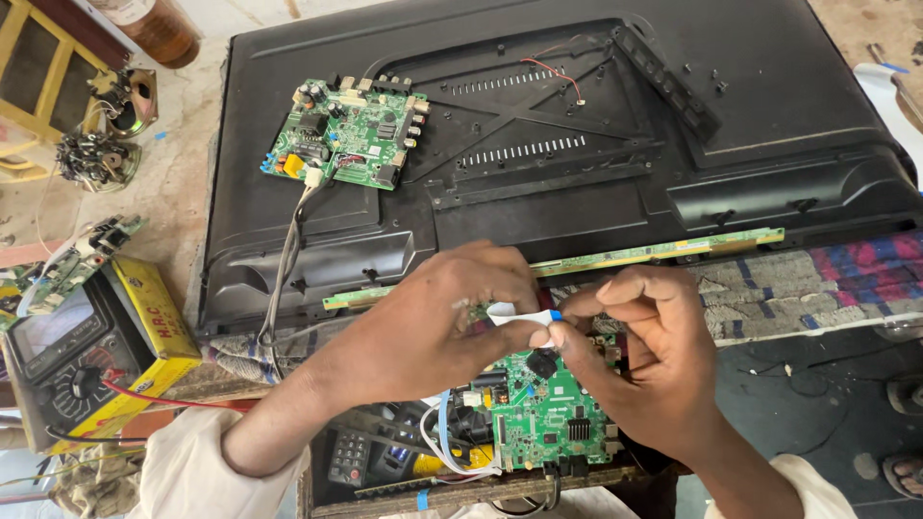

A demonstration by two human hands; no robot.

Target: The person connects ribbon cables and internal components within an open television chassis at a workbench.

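— Step in hand? Left hand (pixel 437 322), fingers pinched on the flat white ribbon cable with a blue tab (pixel 521 312), just above the green circuit board (pixel 548 408) near the lap.

— Right hand (pixel 639 346)? Pinched on that cable's blue-tabbed end, below the long narrow green strip board (pixel 663 252) at the black television back panel (pixel 769 125).

— Next move, likely? Careful aligning with a connector, no bending.
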